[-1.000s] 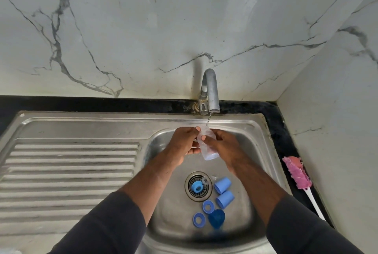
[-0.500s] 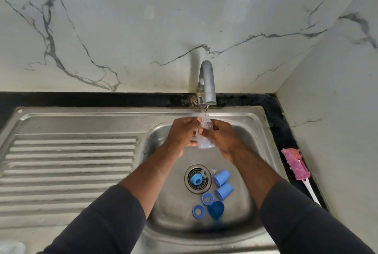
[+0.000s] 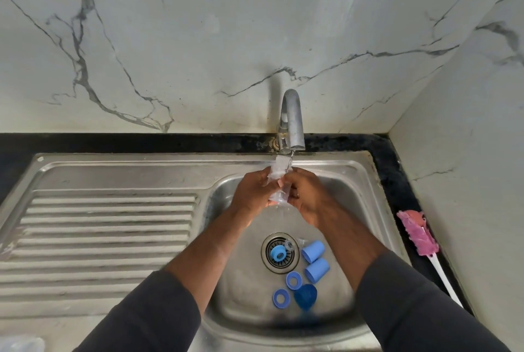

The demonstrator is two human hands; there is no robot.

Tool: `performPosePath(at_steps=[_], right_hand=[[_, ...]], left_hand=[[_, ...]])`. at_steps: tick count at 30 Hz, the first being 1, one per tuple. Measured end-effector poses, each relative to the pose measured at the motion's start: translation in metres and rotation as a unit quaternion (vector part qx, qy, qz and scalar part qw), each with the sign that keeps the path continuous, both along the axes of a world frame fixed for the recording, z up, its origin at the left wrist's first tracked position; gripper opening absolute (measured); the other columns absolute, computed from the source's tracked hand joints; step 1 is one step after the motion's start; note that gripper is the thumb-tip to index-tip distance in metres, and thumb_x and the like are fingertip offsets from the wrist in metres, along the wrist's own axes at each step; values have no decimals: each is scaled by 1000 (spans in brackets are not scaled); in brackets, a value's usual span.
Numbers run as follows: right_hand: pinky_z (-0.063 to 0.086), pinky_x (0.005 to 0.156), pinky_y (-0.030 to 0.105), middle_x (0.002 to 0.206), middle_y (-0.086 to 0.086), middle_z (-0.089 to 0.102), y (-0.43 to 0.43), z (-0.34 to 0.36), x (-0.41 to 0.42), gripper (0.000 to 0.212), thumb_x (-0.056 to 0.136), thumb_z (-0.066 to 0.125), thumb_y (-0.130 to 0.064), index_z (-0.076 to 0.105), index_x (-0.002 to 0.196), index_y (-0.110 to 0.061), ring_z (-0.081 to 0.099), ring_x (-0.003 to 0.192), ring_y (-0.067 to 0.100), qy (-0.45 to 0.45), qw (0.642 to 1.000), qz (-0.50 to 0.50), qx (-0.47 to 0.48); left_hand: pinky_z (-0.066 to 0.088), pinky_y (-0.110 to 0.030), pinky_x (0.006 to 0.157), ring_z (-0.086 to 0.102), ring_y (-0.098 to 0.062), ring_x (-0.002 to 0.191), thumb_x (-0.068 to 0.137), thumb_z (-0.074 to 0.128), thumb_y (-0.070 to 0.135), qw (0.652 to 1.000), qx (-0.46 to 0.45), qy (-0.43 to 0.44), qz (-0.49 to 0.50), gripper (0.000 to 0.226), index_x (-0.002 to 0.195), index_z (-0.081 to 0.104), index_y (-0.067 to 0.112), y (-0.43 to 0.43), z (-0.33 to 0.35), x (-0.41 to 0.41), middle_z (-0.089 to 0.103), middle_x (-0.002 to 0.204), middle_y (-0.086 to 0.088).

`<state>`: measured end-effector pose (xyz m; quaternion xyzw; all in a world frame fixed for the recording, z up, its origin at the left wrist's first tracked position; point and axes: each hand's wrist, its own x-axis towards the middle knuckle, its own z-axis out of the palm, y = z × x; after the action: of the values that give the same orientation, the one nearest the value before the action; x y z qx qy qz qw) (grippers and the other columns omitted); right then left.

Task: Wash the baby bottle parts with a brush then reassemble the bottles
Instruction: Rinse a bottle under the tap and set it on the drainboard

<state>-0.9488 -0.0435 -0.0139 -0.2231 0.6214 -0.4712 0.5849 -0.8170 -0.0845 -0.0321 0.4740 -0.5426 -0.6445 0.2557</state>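
A clear plastic baby bottle (image 3: 279,178) is held upright under the tap (image 3: 292,121), its mouth just below the running spout. My left hand (image 3: 252,194) grips it from the left and my right hand (image 3: 307,198) grips it from the right. Water spills below the bottle into the sink basin (image 3: 249,289). On the basin floor lie two light blue caps (image 3: 313,251) (image 3: 317,270), a blue ring on the drain (image 3: 277,253), two more blue rings (image 3: 294,280) (image 3: 281,298) and a dark blue cap (image 3: 305,296). A pink brush with a white handle (image 3: 419,235) lies on the black counter to the right.
The ribbed steel drainboard (image 3: 107,226) stretches to the left of the basin. Marble walls close in behind and on the right. A clear object (image 3: 19,344) shows at the bottom left corner.
Both hands have lifted the bottle closer to the spout and turned it more upright. The parts in the basin and the brush have not moved.
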Motion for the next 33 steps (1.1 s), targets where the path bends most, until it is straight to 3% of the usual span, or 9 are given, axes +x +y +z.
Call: performPosePath(at_steps=[3,5,13,17,22,26,28,31,33], right_hand=[[57,82,40,102,7,76,-1,-2,1,32,89,74,-32,69,113,-11,71,96,25,36,999,-13,8],[58,92,48,106,11,76,1,-3,-3,31,87,77,-25,70,113,-10,71,104,33,18,1000,-20,5],[60,85,44,110,17,73,15,2,-8,24,93,64,-9,67,116,-2,70,97,31,-50,999,8,9],[57,77,37,109,10,75,19,-1,-7,28,92,60,-8,68,118,-12,71,98,25,15,999,43,29],[56,76,40,107,12,69,26,1,-9,33,91,54,-4,63,122,-8,65,97,27,-33,998,34,44],[57,79,38,111,15,70,27,2,-14,28,95,57,-8,64,122,-9,66,98,28,-69,997,21,14],[59,83,38,115,14,71,25,2,-14,29,94,63,-8,63,124,-9,69,102,27,-51,998,36,-2],[55,97,44,115,9,73,21,-4,-13,31,92,69,-10,65,123,-10,69,108,27,32,998,47,-8],[55,98,46,112,3,75,20,-7,-14,39,85,77,-8,66,122,-13,70,107,23,113,992,61,-15]], left_hand=[[56,-27,75,71,-10,96,92,70,33,1000,-6,12,3,24,116,72,27,6,5,0,76,104,5],[54,-25,73,70,-14,101,91,72,30,998,21,51,24,34,125,67,26,7,3,4,74,111,3],[61,-38,83,73,-26,101,92,70,36,996,71,55,3,29,114,72,17,10,-4,12,76,106,-6],[62,-46,83,73,-25,97,77,86,25,998,7,7,60,35,108,73,16,13,-13,8,77,101,-3],[55,-21,75,69,-5,86,71,89,32,990,-112,-80,35,35,98,68,25,16,-8,4,73,92,11],[61,-36,80,71,-15,93,86,75,11,992,-111,-59,-1,22,104,69,21,12,-5,6,74,104,5],[61,-41,83,72,-18,97,80,74,11,993,-107,-47,11,26,102,70,23,9,-1,5,75,103,3],[60,-46,87,72,-20,96,68,77,17,994,-96,-40,19,34,99,71,27,4,0,6,76,100,0],[61,-49,85,72,-22,98,73,80,7,997,-66,-38,17,38,107,71,22,4,-2,10,75,103,-2]])
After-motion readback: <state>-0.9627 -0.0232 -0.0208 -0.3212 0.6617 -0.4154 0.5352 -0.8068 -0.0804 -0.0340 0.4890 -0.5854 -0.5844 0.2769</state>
